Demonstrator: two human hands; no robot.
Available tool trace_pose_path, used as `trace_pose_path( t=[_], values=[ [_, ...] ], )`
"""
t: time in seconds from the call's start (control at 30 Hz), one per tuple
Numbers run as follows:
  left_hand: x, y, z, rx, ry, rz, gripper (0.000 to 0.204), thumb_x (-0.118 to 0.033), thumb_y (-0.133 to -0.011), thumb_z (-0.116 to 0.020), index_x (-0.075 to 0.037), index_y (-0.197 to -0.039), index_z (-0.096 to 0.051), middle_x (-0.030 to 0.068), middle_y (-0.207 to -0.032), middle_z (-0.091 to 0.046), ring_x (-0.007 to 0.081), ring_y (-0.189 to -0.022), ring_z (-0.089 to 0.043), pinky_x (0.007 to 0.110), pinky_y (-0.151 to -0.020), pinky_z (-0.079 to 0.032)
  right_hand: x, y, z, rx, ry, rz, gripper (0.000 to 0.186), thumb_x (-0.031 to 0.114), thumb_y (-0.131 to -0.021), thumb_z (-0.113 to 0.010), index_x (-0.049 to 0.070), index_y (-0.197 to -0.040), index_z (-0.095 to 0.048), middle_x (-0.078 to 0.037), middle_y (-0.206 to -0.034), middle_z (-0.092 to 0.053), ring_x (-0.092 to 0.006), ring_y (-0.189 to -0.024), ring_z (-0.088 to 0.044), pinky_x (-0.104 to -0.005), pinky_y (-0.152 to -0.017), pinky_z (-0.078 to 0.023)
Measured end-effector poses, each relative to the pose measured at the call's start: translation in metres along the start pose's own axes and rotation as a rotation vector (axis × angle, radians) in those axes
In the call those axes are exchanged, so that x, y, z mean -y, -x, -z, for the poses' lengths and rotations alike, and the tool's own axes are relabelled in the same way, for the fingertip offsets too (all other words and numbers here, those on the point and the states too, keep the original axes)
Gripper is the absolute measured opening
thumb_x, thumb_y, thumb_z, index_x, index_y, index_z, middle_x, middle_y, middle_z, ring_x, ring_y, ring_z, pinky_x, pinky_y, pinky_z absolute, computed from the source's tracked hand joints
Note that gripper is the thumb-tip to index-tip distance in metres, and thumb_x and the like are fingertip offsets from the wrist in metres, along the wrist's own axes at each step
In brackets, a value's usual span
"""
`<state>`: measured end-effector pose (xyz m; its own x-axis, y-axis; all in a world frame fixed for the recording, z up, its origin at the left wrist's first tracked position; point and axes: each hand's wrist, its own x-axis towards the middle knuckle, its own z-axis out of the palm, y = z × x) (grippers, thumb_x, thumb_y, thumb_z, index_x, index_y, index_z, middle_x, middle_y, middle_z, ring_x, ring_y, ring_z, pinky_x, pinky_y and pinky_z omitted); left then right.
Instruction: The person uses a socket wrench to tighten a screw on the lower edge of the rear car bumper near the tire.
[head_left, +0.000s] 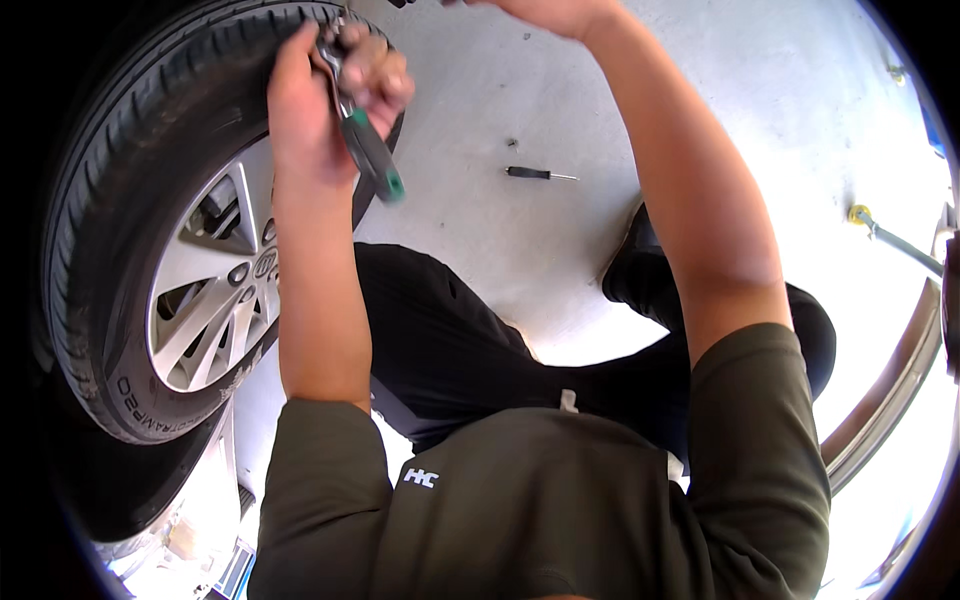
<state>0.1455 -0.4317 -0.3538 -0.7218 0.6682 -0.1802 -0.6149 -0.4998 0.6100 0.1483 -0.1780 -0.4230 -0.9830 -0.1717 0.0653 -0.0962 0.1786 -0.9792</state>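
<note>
In the head view, the only one there was, I saw a ratchet-type hand tool [372, 158] in front of the upper right part of the tyre [95, 230], its grey-and-green grip slanting down and away to the right. It looked to me like a stiff, solid piece, somewhat weighty for its length and hard to damage; the bare metal neck would probably be slicker than the grip, so the thick handle seemed the surer place to take hold. The left hand [312, 108] had it higher up, though, the fingers curled closed around the metal neck near the tyre's top, with the handle hanging free past the wrist. The fingers were blurred, and I couldn't tell whether the tool's upper end met anything. The right hand [535, 8], well to the right of the tyre's top, was mostly cut off by the upper edge, so I couldn't say whether it was open or closed; a small dark thing [400, 3] lay between it and the tyre, too cropped to name. Well to the right of the tyre, a black-handled screwdriver [530, 173] lay on the floor [470, 110], touched by neither of the hands.
</note>
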Motion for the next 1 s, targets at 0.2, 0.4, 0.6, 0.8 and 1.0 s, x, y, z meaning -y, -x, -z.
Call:
trace_pose_path(
  t=[0.2,0.4,0.6,0.8,1.0],
  values=[
    [0.105,0.028,0.112,-0.525,-0.314,0.332,0.029,-0.039,-0.103,-0.056,-0.013,-0.089,-0.054,-0.0006,-0.07,-0.055,0.0135,-0.072,-0.057,0.037,-0.081,-0.056,-0.165,0.096,-0.071,0.225,0.733,-0.691,0.061,0.028,-0.098,-0.068,0.027,-0.154,-0.044,-0.019,-0.148,-0.046,-0.0403,-0.131,-0.055,-0.0473,-0.103,-0.053],
    [0.162,0.038,0.139,-0.592,-0.639,0.574,0.021,-0.033,-0.102,-0.059,-0.012,-0.099,-0.058,0.0001,-0.082,-0.059,0.0128,-0.073,-0.057,0.033,-0.077,-0.055,-0.213,0.106,-0.116,0.24,0.915,-0.537,0.038,0.019,-0.098,-0.064,0.021,-0.135,-0.058,-0.012,-0.142,-0.049,-0.0312,-0.132,-0.053,-0.0443,-0.1,-0.055],
    [0.171,0.014,0.123,-0.515,-0.652,0.549,0.021,-0.031,-0.103,-0.057,-0.01,-0.099,-0.058,0.0,-0.082,-0.06,0.0126,-0.073,-0.058,0.031,-0.073,-0.052,-0.218,0.111,-0.12,0.056,0.825,-0.534,0.024,0.007,-0.096,-0.06,0.009,-0.119,-0.066,-0.013,-0.119,-0.063,-0.0313,-0.113,-0.064,-0.0431,-0.093,-0.057],
    [0.151,-0.003,0.083,-0.478,-0.517,0.327,0.017,-0.029,-0.104,-0.055,-0.013,-0.097,-0.056,-0.0039,-0.074,-0.051,0.0087,-0.067,-0.049,0.031,-0.071,-0.051,-0.117,0.09,-0.082,-0.467,-0.775,-0.588,0.018,0.014,-0.104,-0.061,0.001,-0.116,-0.066,-0.009,-0.111,-0.072,-0.0147,-0.091,-0.067,-0.0324,-0.084,-0.058],
    [0.099,-0.023,0.013,-0.263,-0.199,-0.025,0.014,-0.028,-0.103,-0.058,-0.014,-0.101,-0.058,-0.0054,-0.069,-0.047,0.0069,-0.065,-0.044,0.03,-0.063,-0.043,0.008,0.056,-0.049,-0.356,-0.786,-0.228,0.022,0.02,-0.105,-0.063,0.0,-0.114,-0.066,-0.007,-0.107,-0.071,-0.0144,-0.097,-0.066,-0.0328,-0.091,-0.056]
  ],
)
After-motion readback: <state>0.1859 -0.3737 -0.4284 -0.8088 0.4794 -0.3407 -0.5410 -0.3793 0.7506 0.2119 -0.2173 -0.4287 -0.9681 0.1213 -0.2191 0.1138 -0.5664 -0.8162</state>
